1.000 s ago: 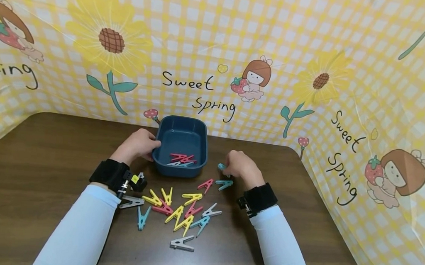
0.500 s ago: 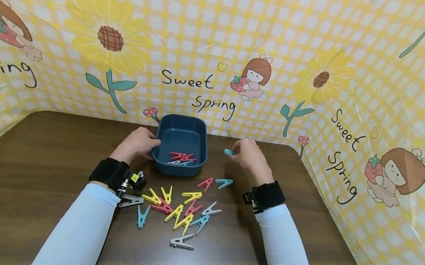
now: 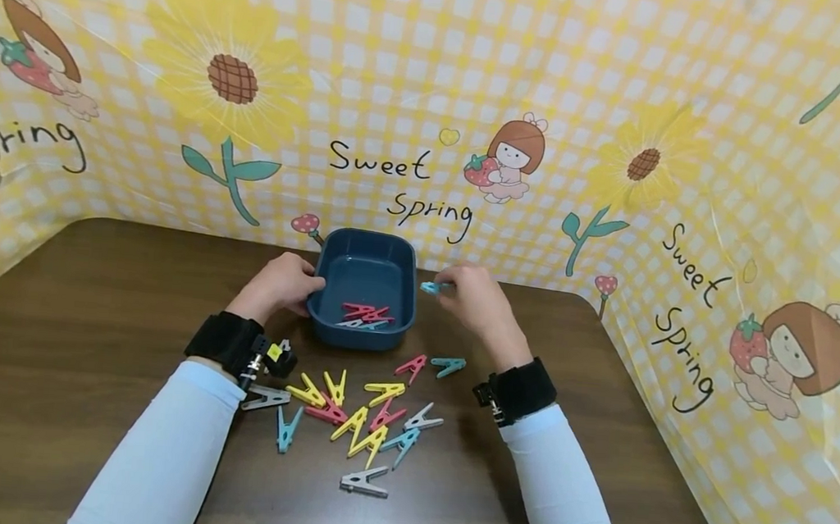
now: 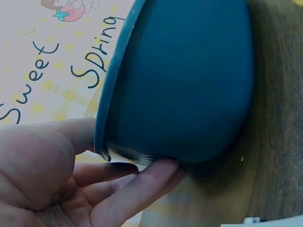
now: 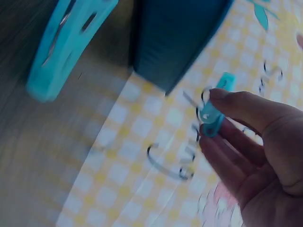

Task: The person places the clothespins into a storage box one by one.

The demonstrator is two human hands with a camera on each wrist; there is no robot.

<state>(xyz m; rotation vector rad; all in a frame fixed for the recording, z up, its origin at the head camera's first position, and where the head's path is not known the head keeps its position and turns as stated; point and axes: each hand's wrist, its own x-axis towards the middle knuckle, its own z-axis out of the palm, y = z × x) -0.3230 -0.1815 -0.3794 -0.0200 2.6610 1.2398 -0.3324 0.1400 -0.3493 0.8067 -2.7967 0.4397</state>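
Observation:
My left hand (image 3: pixel 279 285) grips the left wall of a dark blue plastic bin (image 3: pixel 360 337), thumb at the rim and fingers against the outside, as the left wrist view shows. Several red, white and blue clothespins (image 3: pixel 367 314) lie at the bin's near end. To the right of the bin, apart from it, my right hand (image 3: pixel 478 301) pinches a light blue clothespin (image 5: pixel 215 113) between thumb and fingers above the table. Beneath that wrist, another blue clothespin (image 3: pixel 448 367) lies on the table beside a red clothespin (image 3: pixel 412 367).
Several yellow, red, blue and grey clothespins are scattered in front of the bin, among them a yellow clothespin (image 3: pixel 351 426) and a grey clothespin (image 3: pixel 364 480). A checked cloth (image 3: pixel 273 61) hangs behind the brown table (image 3: pixel 127 313).
My right hand has lifted the light blue clothespin from the table, moved it back, then left toward the bin. The left hand still holds the bin; the head view has shifted slightly.

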